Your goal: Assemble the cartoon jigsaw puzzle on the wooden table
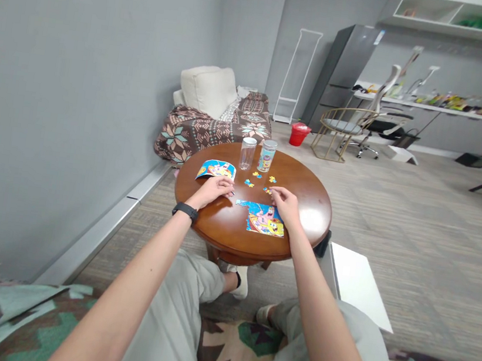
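Observation:
A partly assembled jigsaw puzzle (266,220) with cartoon figures lies flat on the round wooden table (221,228), its left side ragged. Left of it, my left hand (215,190) is closed in a pinch, a small puzzle piece just showing at the fingertips. My right hand (285,205) reaches over the puzzle's right side, thumb and forefinger drawn together at a loose puzzle piece (267,190). Several other loose pieces (257,175) lie beyond the puzzle. A curved picture sheet (216,169) with a similar cartoon print stands behind my left hand.
Toward the table's far edge stand a clear jar (247,156) with a white lid and a printed jar (266,157). Beyond is a sofa (217,121) under a patterned throw. A red bin (299,135) and a wire chair (341,128) are farther right. A white box (358,282) sits beside the table.

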{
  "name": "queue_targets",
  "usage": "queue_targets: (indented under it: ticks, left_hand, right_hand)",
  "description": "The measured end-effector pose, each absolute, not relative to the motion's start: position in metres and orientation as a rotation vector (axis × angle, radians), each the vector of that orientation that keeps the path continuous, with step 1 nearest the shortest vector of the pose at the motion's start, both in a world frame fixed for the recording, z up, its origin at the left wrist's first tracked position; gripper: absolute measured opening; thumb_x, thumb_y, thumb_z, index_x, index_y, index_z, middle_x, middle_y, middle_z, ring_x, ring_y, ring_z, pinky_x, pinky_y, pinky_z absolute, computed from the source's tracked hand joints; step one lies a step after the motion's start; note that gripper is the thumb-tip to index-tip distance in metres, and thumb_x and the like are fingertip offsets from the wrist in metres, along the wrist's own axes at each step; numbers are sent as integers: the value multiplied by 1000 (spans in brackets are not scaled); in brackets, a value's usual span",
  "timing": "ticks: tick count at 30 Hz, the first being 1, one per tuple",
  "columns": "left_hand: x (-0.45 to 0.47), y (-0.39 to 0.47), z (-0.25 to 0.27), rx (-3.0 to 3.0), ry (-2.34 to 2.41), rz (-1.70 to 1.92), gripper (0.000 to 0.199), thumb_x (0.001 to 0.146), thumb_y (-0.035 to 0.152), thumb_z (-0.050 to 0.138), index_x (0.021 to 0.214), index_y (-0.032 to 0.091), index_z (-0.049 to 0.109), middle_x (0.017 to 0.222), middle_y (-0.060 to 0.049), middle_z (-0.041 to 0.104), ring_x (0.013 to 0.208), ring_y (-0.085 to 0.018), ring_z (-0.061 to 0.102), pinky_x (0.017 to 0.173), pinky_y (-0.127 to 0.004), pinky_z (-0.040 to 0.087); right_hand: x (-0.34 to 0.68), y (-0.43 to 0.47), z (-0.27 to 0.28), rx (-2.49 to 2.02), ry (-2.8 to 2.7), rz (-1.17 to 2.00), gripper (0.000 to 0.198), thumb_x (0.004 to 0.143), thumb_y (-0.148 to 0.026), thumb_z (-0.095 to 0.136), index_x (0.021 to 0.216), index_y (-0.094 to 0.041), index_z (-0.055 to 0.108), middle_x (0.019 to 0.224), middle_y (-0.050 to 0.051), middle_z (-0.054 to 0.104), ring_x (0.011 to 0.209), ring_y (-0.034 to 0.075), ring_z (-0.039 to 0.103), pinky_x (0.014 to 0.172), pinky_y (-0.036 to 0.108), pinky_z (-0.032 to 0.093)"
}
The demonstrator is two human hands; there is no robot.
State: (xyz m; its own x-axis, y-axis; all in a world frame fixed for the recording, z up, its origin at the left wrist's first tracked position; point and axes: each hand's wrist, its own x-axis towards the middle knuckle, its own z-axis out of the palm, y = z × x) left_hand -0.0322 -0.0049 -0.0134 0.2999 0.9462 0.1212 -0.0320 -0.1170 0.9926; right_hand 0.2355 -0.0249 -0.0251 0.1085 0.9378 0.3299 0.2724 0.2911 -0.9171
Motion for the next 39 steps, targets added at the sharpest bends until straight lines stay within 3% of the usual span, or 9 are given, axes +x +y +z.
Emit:
queue_targets:
  ticks: [4, 8, 14, 21, 27, 30, 34, 39]
  left_hand:
    - [-32, -4, -14, 1428, 928, 1070, 39, 72, 36, 83, 92, 14, 58, 78, -1, 67, 71, -14, 69, 72, -29, 56]
    - [-33, -4, -15, 1455, 907, 1103, 43, 64, 29, 87, 91, 14, 58, 79, 1, 64, 77, -13, 68, 82, -30, 56]
    - [-33, -8, -12, 1481, 936, 1076, 53, 57, 28, 89, 97, 16, 58, 93, 0, 64, 73, -12, 68, 73, -29, 56]
    - [-30, -16, -6, 1725, 1001, 1045, 29, 70, 29, 79, 89, 15, 62, 83, -3, 69, 77, -15, 66, 78, -31, 54]
    - [-19, -43, 13, 2060, 1206, 1043, 10, 83, 26, 67, 85, 17, 70, 83, -3, 70, 76, -16, 63, 72, -28, 51]
    - [-12, -59, 17, 2082, 1252, 1027, 8, 84, 23, 66, 79, 18, 70, 83, -3, 69, 72, -15, 63, 69, -27, 52]
    - [-7, -74, 12, 2065, 1290, 1021, 13, 87, 19, 60, 81, 22, 70, 85, -2, 70, 75, -17, 67, 69, -28, 55]
    - [-8, -79, 5, 2116, 1296, 1042, 15, 90, 18, 55, 85, 26, 66, 87, -1, 70, 74, -17, 67, 69, -30, 57]
  right_hand:
    - [236, -27, -23, -1233, -1440, 626, 28, 80, -43, 57, 84, -21, 74, 83, 6, 75, 79, 21, 67, 76, 34, 52]
    - [235, -25, -25, -1225, -1388, 737, 32, 76, -49, 63, 85, -20, 70, 78, 5, 73, 67, 19, 66, 67, 32, 53]
    - [234, -26, -27, -1232, -1360, 809, 35, 72, -54, 67, 81, -21, 64, 79, 5, 72, 70, 20, 69, 63, 30, 52]
    - [237, -24, -27, -1310, -1336, 677, 29, 71, -49, 65, 76, -20, 65, 72, 2, 65, 68, 17, 57, 68, 31, 46]
    - [243, -19, -18, -1305, -1251, 912, 36, 65, -48, 72, 86, -20, 64, 66, -2, 60, 58, 13, 52, 58, 28, 44]
    - [245, -9, -3, -1259, -1334, 982, 36, 66, -47, 76, 85, -20, 63, 63, -3, 59, 55, 12, 53, 55, 27, 45]
    - [243, 20, 14, -1157, -1591, 938, 28, 73, -40, 76, 91, -19, 70, 78, 3, 69, 68, 16, 63, 65, 30, 51]
    - [241, 41, 6, -1224, -1699, 696, 15, 82, -24, 63, 90, -21, 76, 88, 4, 72, 80, 19, 66, 77, 34, 52]
